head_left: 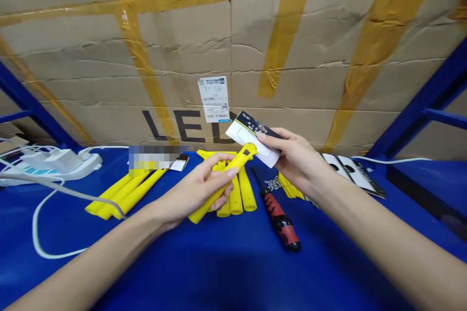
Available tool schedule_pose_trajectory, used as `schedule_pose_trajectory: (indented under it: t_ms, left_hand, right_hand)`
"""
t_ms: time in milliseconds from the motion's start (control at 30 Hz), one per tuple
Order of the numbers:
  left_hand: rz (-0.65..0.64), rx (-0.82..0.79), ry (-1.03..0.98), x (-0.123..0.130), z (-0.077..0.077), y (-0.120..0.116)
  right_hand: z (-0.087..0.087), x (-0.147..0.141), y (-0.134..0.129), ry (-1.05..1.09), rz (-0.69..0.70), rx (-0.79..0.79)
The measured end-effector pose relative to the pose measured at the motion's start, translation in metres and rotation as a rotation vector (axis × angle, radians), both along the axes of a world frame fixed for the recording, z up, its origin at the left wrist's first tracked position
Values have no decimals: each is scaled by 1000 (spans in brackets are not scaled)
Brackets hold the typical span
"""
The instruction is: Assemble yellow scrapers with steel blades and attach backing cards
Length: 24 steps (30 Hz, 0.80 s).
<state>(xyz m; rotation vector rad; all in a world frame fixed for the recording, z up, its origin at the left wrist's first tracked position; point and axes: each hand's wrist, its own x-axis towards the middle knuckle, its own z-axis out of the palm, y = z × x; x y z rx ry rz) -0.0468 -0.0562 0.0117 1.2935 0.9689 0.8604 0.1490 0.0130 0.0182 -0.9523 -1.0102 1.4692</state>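
Note:
My left hand [211, 182] is wrapped round a yellow plastic tube [239, 161], which tilts up to the right and has a squarish hole at its flattened upper end. Between thumb and fingers, my right hand [292, 153] pinches a white and black printed card [251, 131]. The tube's upper end meets the card's cut-out; whether it passes through I cannot tell. Behind my left hand several yellow tubes [248, 194] lie side by side. A red and black screwdriver [280, 221] rests below my right hand, beside small screws [273, 184] and thin yellow pieces [290, 188].
At left, several yellow tubes [127, 194] lie with cards near a white power strip [83, 167] and loose cables [34, 223]. More printed cards [353, 172] lie at right. A large taped carton [175, 73] stands behind the blue work surface [204, 272], between blue metal posts [412, 102].

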Motion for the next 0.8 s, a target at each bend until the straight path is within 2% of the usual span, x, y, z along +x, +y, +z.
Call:
schedule_pose_trajectory:
  t_ms: [133,267,367,467,633,800]
  left_hand:
    - [-9,135,167,-48,-2,3]
    - [60,181,336,-95,10,5]
    - [153,289,642,-131,21,4]
    - [237,359,916,-161,26,2]
    - [82,329,1041,-179,18,6]
    - [114,328,1046,-177,12,10]
  right_hand:
    - [-11,-30,18,-129,101,53]
    - [-7,-72,37,-226,135,142]
    - [0,-110,49,-320,170,206]
    - [3,-148,59,-460,218,256]
    - [-11,-186,72,-646,294,273]
    - [-31,-195,81,-818,281,286]
